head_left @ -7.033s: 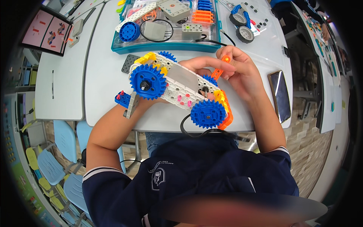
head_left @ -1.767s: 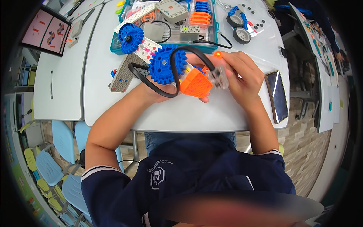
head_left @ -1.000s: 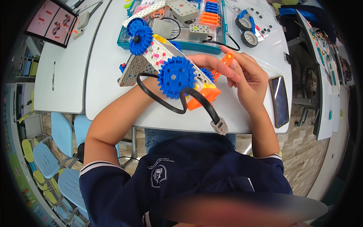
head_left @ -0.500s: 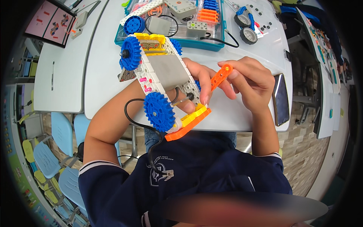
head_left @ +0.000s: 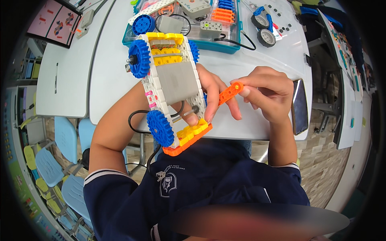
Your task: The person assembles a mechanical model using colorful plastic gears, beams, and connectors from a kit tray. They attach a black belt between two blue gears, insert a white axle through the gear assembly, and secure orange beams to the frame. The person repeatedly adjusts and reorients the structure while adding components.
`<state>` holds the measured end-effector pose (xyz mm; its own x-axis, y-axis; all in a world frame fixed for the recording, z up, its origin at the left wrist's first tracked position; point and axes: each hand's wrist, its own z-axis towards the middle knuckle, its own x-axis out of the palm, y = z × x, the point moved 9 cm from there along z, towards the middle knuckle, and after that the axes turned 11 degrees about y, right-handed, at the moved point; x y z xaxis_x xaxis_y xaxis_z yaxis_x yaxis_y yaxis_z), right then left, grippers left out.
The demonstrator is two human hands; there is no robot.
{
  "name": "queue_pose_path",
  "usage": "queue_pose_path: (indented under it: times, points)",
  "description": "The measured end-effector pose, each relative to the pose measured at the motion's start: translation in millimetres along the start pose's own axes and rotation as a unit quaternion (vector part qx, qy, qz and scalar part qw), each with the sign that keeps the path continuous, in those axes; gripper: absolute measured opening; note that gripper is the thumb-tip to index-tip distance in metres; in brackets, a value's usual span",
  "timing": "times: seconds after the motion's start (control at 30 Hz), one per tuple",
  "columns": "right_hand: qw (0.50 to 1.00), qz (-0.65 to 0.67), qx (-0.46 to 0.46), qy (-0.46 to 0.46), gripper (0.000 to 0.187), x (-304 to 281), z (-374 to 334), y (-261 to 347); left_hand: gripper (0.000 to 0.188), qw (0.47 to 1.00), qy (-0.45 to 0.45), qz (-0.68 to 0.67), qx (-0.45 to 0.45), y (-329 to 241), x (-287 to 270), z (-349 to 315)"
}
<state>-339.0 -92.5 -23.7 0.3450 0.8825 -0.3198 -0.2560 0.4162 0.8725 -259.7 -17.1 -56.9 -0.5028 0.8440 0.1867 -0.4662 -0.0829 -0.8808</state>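
My left hand [head_left: 210, 86] grips a toy vehicle frame [head_left: 177, 82] from behind and beside its right side. The frame has white beams, a grey block in the middle, yellow pieces and blue gear wheels [head_left: 160, 128]. An orange beam [head_left: 188, 139] lies along its near end, against a yellow beam [head_left: 193, 131]; my left thumb and a finger touch there. A black cable [head_left: 136, 114] hangs from the frame, its plug dangling before my shirt. With thumb and fingers, my right hand [head_left: 268, 94] pinches a short orange beam [head_left: 230, 93] with holes, just right of the frame.
Behind the frame stands a teal-rimmed parts box [head_left: 225, 49] with grey modules and a blue wheel. Grey-and-blue wheels [head_left: 265, 37] and small black pieces lie at the far right. A phone [head_left: 299, 106] rests by the right table edge. A screen [head_left: 54, 22] stands far left.
The vehicle frame has turned more upright and its near end has shifted left, with my left hand following. The short orange beam in my right hand has dropped slightly and tilted flatter.
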Motion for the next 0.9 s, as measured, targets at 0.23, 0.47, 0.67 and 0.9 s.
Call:
queue_pose_path:
  times: [0.23,0.47,0.67,0.9]
  points:
    - [0.977,0.184,0.103,-0.028,0.014,0,-7,-27,0.022,0.989,-0.147,0.029,0.008,-3,-10,-3]
    - [0.963,0.250,0.095,-0.034,0.015,0,-4,-44,0.023,0.988,-0.150,0.033,-0.025,1,-17,-6]
    - [0.961,0.254,0.102,-0.029,0.013,-3,-5,-46,0.034,0.990,-0.133,-0.016,-0.045,3,-15,-10]
    - [0.954,0.279,0.103,-0.033,0.007,-1,-4,-48,0.057,0.985,-0.163,-0.050,-0.029,-2,-20,-10]
